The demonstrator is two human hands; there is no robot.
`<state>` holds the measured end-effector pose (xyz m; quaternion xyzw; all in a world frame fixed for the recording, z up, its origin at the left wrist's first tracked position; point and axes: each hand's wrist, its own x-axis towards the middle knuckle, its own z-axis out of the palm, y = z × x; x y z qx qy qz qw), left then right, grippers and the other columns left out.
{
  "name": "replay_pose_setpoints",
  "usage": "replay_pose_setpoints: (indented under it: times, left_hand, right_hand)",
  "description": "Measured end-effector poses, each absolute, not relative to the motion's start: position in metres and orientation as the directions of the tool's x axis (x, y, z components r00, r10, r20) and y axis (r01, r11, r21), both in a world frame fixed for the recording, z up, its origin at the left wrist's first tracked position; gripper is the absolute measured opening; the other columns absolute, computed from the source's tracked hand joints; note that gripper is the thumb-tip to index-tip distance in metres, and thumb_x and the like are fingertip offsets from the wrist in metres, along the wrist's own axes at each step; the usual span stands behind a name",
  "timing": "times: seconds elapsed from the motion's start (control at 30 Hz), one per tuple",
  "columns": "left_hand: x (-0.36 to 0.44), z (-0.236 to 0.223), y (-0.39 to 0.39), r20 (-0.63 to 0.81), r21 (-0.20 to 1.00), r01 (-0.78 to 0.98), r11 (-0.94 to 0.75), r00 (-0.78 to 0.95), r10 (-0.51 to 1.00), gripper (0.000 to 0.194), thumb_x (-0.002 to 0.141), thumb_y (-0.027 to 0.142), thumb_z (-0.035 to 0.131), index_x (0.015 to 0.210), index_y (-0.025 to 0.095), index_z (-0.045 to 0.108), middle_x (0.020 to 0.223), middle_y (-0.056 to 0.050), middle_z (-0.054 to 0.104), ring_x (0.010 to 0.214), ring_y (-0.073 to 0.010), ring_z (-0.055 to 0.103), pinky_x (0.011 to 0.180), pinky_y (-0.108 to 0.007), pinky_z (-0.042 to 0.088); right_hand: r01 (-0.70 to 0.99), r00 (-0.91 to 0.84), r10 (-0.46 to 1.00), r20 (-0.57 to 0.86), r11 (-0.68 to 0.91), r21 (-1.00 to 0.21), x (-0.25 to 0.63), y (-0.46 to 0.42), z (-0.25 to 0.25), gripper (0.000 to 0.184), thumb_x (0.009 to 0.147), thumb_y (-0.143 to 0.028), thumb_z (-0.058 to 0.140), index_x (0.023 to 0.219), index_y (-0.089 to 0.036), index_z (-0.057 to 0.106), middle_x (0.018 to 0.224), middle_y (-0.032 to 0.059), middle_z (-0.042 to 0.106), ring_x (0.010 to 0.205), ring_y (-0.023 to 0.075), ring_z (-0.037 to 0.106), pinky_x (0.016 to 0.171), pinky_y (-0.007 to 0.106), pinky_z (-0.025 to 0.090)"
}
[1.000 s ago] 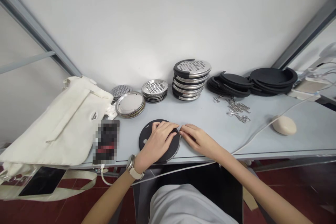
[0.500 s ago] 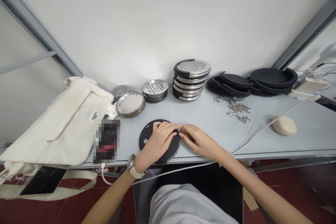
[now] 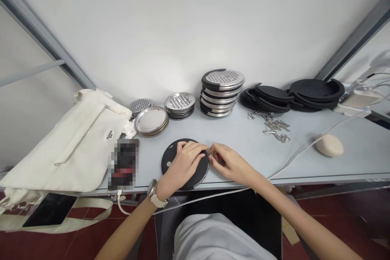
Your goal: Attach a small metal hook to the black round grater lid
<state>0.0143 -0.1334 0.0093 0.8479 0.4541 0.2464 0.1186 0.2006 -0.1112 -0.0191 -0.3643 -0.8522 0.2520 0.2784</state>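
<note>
Over on the left a cream tote bag [image 3: 73, 142] slumped on the desk [image 3: 243, 138], and just right of it the left hand [image 3: 183, 166] lay flat across a black round disc [image 3: 170, 156] at the desk's near edge, fingers spread and pressing it down, apparently to steady it. At that disc's right rim the right hand [image 3: 233, 164] had its grip pressed together, thumb and forefinger pinching a small metal clip [image 3: 210, 153] against the silver-edged rim. Behind, a stack of perforated metal discs [image 3: 222, 91] and loose clips [image 3: 276, 126] sat within reach.
</note>
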Motion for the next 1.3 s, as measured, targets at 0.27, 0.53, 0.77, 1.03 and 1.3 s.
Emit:
replay_pose_setpoints:
  times: [0.27, 0.53, 0.77, 1.03, 1.3]
  left_hand:
    - [0.0147, 0.0083, -0.1333, 0.302, 0.41, 0.724, -0.554, 0.465, 0.832, 0.031, 0.094, 0.018, 0.035, 0.119, 0.024, 0.053, 0.107, -0.003, 0.063, 0.099, -0.0157, 0.053, 0.09, -0.035, 0.031]
    - [0.0144, 0.0078, -0.1331, 0.312, 0.418, 0.712, -0.565, 0.471, 0.825, 0.032, 0.094, 0.018, 0.036, 0.121, 0.025, 0.052, 0.107, -0.002, 0.062, 0.099, -0.0153, 0.053, 0.09, -0.034, 0.031]
    - [0.0145, 0.0073, -0.1326, 0.316, 0.417, 0.713, -0.563, 0.468, 0.826, 0.032, 0.093, 0.017, 0.037, 0.12, 0.027, 0.051, 0.107, 0.0, 0.062, 0.1, -0.0135, 0.052, 0.091, -0.032, 0.03]
    - [0.0152, 0.008, -0.1327, 0.305, 0.404, 0.723, -0.561, 0.471, 0.828, 0.031, 0.094, 0.018, 0.035, 0.119, 0.024, 0.052, 0.107, -0.003, 0.062, 0.1, -0.0158, 0.052, 0.09, -0.034, 0.031]
    - [0.0151, 0.0085, -0.1331, 0.308, 0.422, 0.713, -0.56, 0.468, 0.828, 0.032, 0.094, 0.018, 0.035, 0.12, 0.025, 0.052, 0.106, -0.002, 0.062, 0.098, -0.0154, 0.052, 0.091, -0.034, 0.03]
  right_hand:
    - [0.448, -0.559, 0.782, 0.277, 0.566, -0.692, 0.2013, -0.1122, -0.0175, 0.006, 0.084, -0.018, 0.046, 0.089, -0.02, 0.042, 0.078, 0.0009, 0.047, 0.07, 0.0147, 0.046, 0.064, 0.027, 0.039]
    - [0.461, -0.531, 0.797, 0.288, 0.557, -0.691, 0.2004, -0.1111, -0.0211, 0.007, 0.083, -0.019, 0.048, 0.087, -0.02, 0.042, 0.078, 0.0007, 0.045, 0.07, 0.0147, 0.045, 0.065, 0.027, 0.039]
    - [0.471, -0.513, 0.809, 0.288, 0.546, -0.693, 0.1997, -0.1122, -0.0204, 0.009, 0.082, -0.019, 0.049, 0.085, -0.02, 0.041, 0.077, -0.0001, 0.045, 0.068, 0.0142, 0.044, 0.064, 0.028, 0.038]
    - [0.438, -0.534, 0.8, 0.273, 0.538, -0.72, 0.2006, -0.1115, -0.0191, 0.01, 0.081, -0.018, 0.05, 0.084, -0.02, 0.041, 0.077, -0.0002, 0.045, 0.069, 0.0142, 0.044, 0.065, 0.028, 0.039]
    - [0.408, -0.543, 0.793, 0.275, 0.535, -0.74, 0.2007, -0.1115, -0.0173, 0.013, 0.078, -0.014, 0.05, 0.086, -0.02, 0.042, 0.078, -0.0003, 0.046, 0.07, 0.0137, 0.045, 0.065, 0.027, 0.039]
